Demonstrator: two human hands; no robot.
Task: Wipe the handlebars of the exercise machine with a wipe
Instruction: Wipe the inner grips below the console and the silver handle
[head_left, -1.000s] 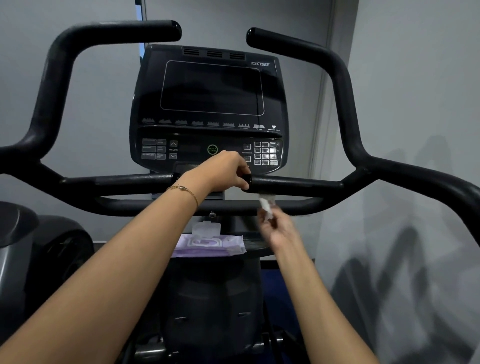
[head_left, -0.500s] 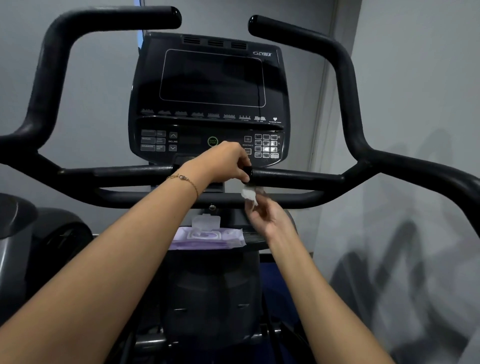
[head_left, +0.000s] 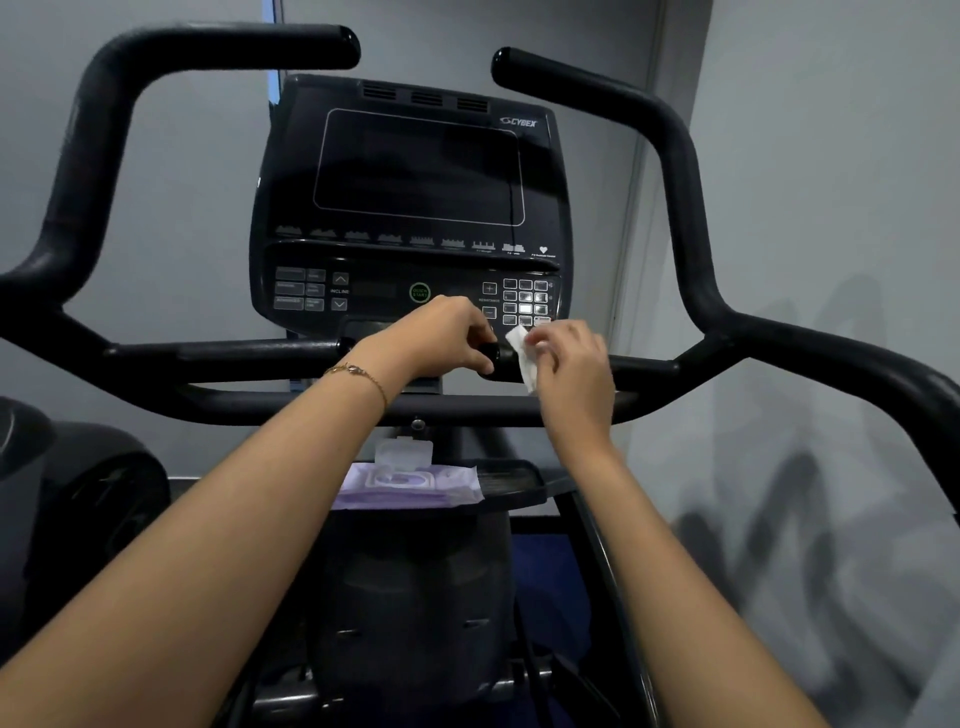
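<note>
The black handlebars (head_left: 228, 351) of the exercise machine run across the view, with two curved upper grips rising left and right of the console. My left hand (head_left: 441, 338) grips the upper crossbar just below the console keys. My right hand (head_left: 571, 371) holds a small white wipe (head_left: 522, 356) against the same crossbar, right beside my left hand. The wipe hangs partly over the bar.
The black console (head_left: 415, 171) with a dark screen and keypad stands behind the bars. A purple pack of wipes (head_left: 410, 483) with its lid flipped up lies on a small tray (head_left: 519, 486) below the lower crossbar. A grey wall is close on the right.
My right hand has risen with the wipe from below the lower crossbar up to the upper crossbar, beside my left hand. My left hand has stayed on the bar.
</note>
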